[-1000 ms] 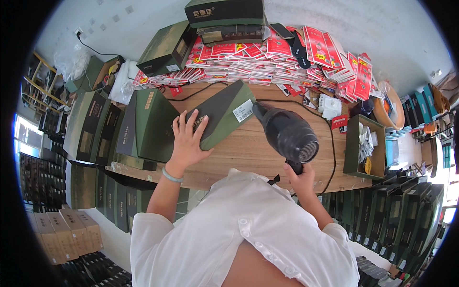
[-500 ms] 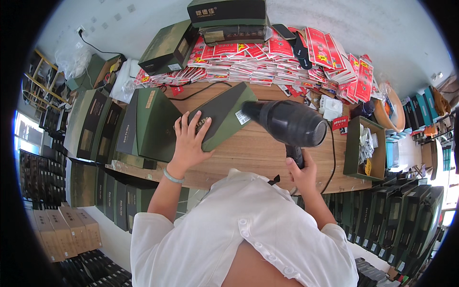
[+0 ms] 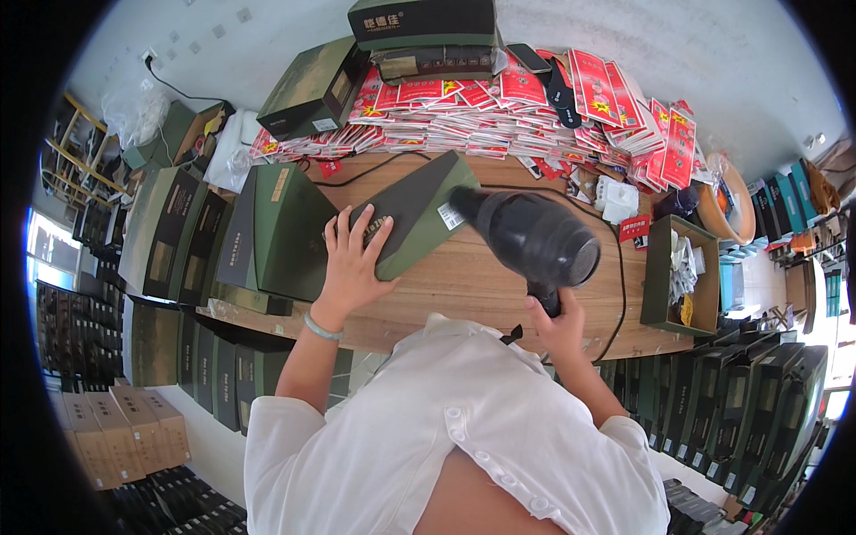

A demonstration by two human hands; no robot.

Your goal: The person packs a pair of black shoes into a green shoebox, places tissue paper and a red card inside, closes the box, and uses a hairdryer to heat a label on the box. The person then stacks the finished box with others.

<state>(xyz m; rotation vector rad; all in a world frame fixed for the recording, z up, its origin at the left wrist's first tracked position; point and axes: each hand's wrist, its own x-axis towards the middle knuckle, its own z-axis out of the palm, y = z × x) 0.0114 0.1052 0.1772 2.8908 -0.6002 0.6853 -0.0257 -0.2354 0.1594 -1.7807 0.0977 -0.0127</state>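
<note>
My right hand [image 3: 562,319] grips the handle of a black hair dryer [image 3: 535,234]. The dryer's nozzle points left at the right end of a green and dark grey box [image 3: 426,214], close to a white barcode label [image 3: 449,216] on it. My left hand [image 3: 355,250] lies on that box with its fingers spread, a pale bangle at the wrist. Just left of the hand stands another green and grey box [image 3: 290,227], touching or nearly touching the first.
Stacked red printed cards [image 3: 481,125] line the wooden table's [image 3: 535,178] back, beneath shoe-box-sized boxes [image 3: 423,25]. The dryer's black cord [image 3: 621,294] loops at the right, near an open green box [image 3: 655,290] of small packets. More boxes [image 3: 165,236] stand at the left.
My right hand has shifted the hair dryer slightly, lowering its rear and tilting it; the nozzle stays near the label. My left hand and the box look unchanged.
</note>
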